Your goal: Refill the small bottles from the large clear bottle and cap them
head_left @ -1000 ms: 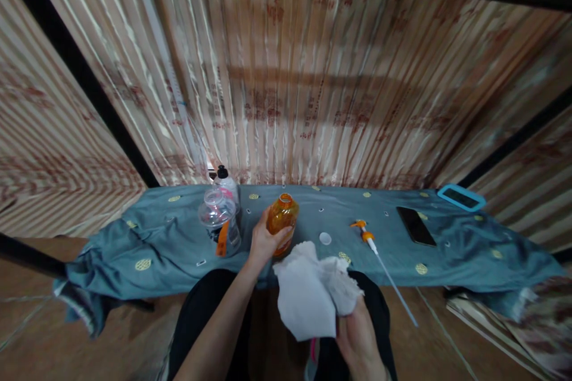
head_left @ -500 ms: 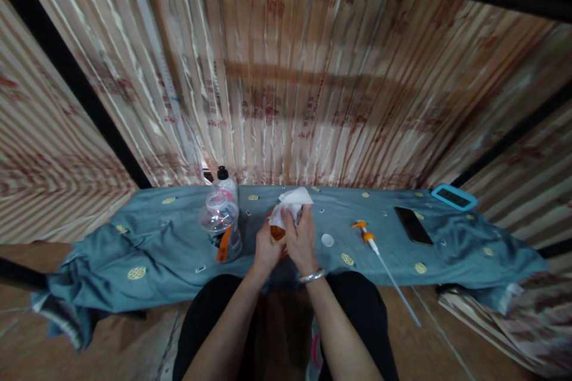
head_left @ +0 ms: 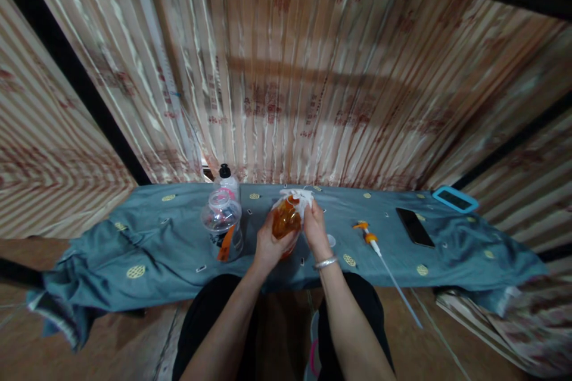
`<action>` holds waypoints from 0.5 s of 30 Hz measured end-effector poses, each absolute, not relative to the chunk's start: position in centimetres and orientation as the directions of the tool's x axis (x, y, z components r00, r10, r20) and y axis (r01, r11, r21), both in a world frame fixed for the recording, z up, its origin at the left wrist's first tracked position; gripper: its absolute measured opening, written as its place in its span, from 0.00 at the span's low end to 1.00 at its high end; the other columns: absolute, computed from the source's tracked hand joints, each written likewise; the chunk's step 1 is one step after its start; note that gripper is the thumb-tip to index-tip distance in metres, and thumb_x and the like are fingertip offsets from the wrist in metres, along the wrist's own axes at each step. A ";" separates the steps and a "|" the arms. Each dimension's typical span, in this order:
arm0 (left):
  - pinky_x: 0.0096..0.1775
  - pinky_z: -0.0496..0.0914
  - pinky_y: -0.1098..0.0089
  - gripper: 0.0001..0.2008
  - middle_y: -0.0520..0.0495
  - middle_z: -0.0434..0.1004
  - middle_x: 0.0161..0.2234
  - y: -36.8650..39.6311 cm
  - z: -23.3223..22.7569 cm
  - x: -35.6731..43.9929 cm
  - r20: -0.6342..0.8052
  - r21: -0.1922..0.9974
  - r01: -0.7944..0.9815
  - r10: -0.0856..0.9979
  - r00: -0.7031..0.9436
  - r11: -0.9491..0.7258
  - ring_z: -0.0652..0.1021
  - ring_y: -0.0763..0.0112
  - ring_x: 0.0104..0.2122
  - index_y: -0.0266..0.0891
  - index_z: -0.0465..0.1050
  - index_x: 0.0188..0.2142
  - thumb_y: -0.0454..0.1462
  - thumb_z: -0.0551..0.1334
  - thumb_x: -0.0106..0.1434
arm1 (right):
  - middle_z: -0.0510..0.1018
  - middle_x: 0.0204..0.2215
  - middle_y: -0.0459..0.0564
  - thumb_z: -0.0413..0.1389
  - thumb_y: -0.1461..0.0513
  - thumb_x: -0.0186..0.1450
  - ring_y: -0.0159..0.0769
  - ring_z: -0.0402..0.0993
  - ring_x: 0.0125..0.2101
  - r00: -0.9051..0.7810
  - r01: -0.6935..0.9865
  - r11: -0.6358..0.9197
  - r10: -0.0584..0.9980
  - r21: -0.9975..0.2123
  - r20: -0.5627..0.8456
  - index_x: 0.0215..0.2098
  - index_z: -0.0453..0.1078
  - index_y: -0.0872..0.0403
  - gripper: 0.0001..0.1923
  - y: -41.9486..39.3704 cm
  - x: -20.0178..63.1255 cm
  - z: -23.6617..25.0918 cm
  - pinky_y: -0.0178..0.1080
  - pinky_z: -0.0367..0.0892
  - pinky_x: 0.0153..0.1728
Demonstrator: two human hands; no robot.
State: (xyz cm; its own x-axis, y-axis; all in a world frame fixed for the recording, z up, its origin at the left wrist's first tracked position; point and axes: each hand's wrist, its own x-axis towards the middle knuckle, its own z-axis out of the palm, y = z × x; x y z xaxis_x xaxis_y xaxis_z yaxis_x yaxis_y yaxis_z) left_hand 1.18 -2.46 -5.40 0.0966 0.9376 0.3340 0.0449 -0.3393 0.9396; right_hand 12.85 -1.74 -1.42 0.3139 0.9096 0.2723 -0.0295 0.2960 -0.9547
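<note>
The orange bottle point(head_left: 286, 221) is held upright above the cloth-covered table point(head_left: 147, 238) by the left hand point(head_left: 268, 245), which is closed around its lower body, while the right hand point(head_left: 315, 227) is closed on a white tissue point(head_left: 298, 197) pressed over the open neck. The wiping is best done with the bottle kept steady and vertical, so that nothing is spilled, and the tissue is turned around the rim with light pressure only

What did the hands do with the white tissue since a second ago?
The right hand carried the white crumpled tissue up from the lap onto the mouth of the orange plastic bottle. The left hand kept holding the bottle. The pump tube and black phone stayed put.
</note>
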 end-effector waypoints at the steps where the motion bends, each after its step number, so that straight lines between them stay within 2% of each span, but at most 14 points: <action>1: 0.55 0.71 0.55 0.29 0.42 0.78 0.51 -2.5 -5.3 1.2 0.344 0.936 0.042 0.932 0.112 -0.350 0.78 0.56 0.51 0.40 0.66 0.54 0.39 0.68 0.54 | 0.79 0.39 0.49 0.54 0.51 0.68 0.39 0.76 0.41 0.269 -0.071 0.286 0.928 -0.956 0.258 0.43 0.72 0.55 0.17 -1.1 13.2 -1.2 0.51 0.67 0.50; 5: 0.61 0.66 0.51 0.30 0.41 0.73 0.56 -2.8 -5.4 1.6 0.388 0.914 0.078 0.914 0.118 -0.398 0.74 0.56 0.57 0.41 0.61 0.59 0.38 0.66 0.57 | 0.80 0.38 0.49 0.56 0.53 0.68 0.37 0.78 0.38 0.122 -0.197 0.203 0.976 -0.959 0.181 0.41 0.73 0.56 0.14 0.9 13.9 -0.7 0.48 0.71 0.46; 7: 0.64 0.60 0.48 0.33 0.38 0.66 0.61 -2.9 -5.8 1.9 0.422 0.895 0.130 0.905 0.063 -0.426 0.68 0.53 0.62 0.41 0.58 0.61 0.38 0.65 0.57 | 0.80 0.38 0.49 0.57 0.54 0.68 0.37 0.78 0.38 0.094 -0.236 0.167 0.984 -0.957 0.149 0.40 0.73 0.56 0.13 1.4 14.1 -0.9 0.47 0.72 0.45; 11: 0.68 0.49 0.47 0.41 0.37 0.46 0.70 -3.0 -6.9 2.4 0.467 0.871 0.196 0.884 -0.036 -0.452 0.50 0.49 0.70 0.43 0.48 0.66 0.38 0.66 0.57 | 0.80 0.38 0.49 0.56 0.53 0.68 0.36 0.78 0.38 0.131 -0.287 0.127 0.987 -0.950 0.092 0.40 0.73 0.56 0.14 1.6 14.2 -2.8 0.47 0.72 0.44; 15: 0.69 0.46 0.47 0.42 0.38 0.43 0.70 -3.1 -7.2 2.5 0.463 0.873 0.193 0.886 -0.042 -0.447 0.48 0.49 0.70 0.44 0.46 0.66 0.40 0.66 0.58 | 0.80 0.35 0.48 0.55 0.52 0.69 0.35 0.78 0.34 0.191 -0.295 0.075 0.982 -0.953 0.018 0.38 0.73 0.56 0.15 0.5 13.7 -6.7 0.43 0.74 0.39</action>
State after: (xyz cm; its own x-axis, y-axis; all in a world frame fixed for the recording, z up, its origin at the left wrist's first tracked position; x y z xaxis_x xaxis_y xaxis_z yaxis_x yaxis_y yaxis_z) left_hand 2.51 -3.07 -7.24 -0.0419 0.8855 0.4627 0.1931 -0.4472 0.8734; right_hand 13.72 0.46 -6.71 0.1906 0.9815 0.0182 -0.2949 0.0749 -0.9526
